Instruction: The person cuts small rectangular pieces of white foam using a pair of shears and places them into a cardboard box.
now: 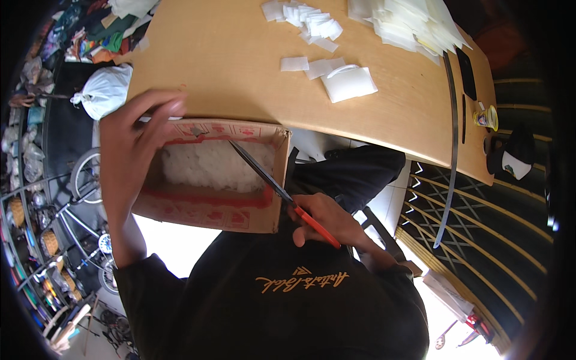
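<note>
A cardboard box (255,219) with red print sits against the table's near edge, in front of my body. Loose white scraps (207,167) fill its inside. My right hand (327,219) is closed round the red handles of a pair of scissors (264,173). Their dark blades lie together and point up and left across the box opening. Over the box's left end hovers my left hand (135,129), slightly blurred, its fingers loosely curved and apart. I see nothing held in it. A small greyish speck (195,131) shows by the box's far flap.
On the wooden table (222,66) lie small white sheets (312,21), a thicker white pad (350,84) and a large pile of translucent sheets (414,24). A dark strip (453,150) hangs over the right edge near a yellow cup (486,118). A tied white bag (105,90) stands left.
</note>
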Demonstrator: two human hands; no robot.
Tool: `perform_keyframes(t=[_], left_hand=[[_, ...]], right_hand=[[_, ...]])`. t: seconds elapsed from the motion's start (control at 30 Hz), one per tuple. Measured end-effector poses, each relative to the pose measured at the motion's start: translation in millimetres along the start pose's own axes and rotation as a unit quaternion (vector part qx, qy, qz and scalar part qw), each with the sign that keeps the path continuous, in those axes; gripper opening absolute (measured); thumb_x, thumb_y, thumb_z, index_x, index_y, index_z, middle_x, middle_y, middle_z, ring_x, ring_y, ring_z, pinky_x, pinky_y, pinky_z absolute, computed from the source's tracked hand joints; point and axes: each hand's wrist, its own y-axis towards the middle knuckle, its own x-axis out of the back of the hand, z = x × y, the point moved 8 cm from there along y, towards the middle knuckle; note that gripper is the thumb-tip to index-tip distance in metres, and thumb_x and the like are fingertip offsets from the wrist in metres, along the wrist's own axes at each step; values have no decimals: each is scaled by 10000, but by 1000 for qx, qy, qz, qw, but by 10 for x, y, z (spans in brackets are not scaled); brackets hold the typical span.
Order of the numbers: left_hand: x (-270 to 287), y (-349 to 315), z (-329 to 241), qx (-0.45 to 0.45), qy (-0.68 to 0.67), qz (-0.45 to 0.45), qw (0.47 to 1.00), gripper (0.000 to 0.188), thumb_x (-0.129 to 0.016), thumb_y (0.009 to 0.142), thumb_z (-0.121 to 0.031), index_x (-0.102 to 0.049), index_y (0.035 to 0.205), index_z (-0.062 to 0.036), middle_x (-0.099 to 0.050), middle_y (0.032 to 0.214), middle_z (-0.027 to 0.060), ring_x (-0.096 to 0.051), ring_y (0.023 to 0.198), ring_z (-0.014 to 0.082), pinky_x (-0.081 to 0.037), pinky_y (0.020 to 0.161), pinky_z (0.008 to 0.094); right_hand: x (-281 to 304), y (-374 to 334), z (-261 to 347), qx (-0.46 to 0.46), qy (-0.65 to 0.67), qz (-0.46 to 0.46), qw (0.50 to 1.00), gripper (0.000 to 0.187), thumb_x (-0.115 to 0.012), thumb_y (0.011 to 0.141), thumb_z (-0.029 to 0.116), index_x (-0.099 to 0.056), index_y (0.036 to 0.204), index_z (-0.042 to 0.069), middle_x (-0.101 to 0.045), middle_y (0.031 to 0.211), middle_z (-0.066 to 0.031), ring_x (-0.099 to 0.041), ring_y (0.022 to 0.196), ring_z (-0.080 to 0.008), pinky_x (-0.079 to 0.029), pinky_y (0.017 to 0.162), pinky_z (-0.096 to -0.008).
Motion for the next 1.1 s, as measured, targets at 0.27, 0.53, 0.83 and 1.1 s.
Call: perform_keyframes(t=[0.27,0.53,0.83,1.1], left_hand=[[-1459,1152,-449,-320,101,123,934,255,-680,862,-130,-645,1075,6,-656,1036,123,-642,890,262,-518,755,370],[-1810,1172,-318,-343,202,97,912,179,-606,844,-40,-655,1008,14,-633,1024,159,-619,956,352,-513,820,438],[-1748,1288,-404,-315,157,83,932,132,-636,813,-46,-591,874,62,-668,842,209,-668,741,322,-549,707,411],[-612,1094,-12,-125,-283,20,951,247,-668,797,82,-450,826,-31,-587,665,70,-598,574,115,-476,490,258]], right_hand=[[-39,-69,31,83,32,-46,995,664,-741,723,619,-548,914,13,-591,726,-165,-604,725,-398,-451,649,-450],[-59,-72,3,72,66,-30,995,699,-668,767,671,-559,956,7,-622,793,-162,-628,766,-376,-466,680,-441],[-40,-60,33,66,61,-37,995,712,-647,779,684,-552,975,5,-613,766,-137,-627,721,-344,-473,660,-420],[-25,-53,11,13,26,-11,1000,693,-652,779,677,-547,956,15,-620,770,-135,-632,728,-355,-473,659,-433]])
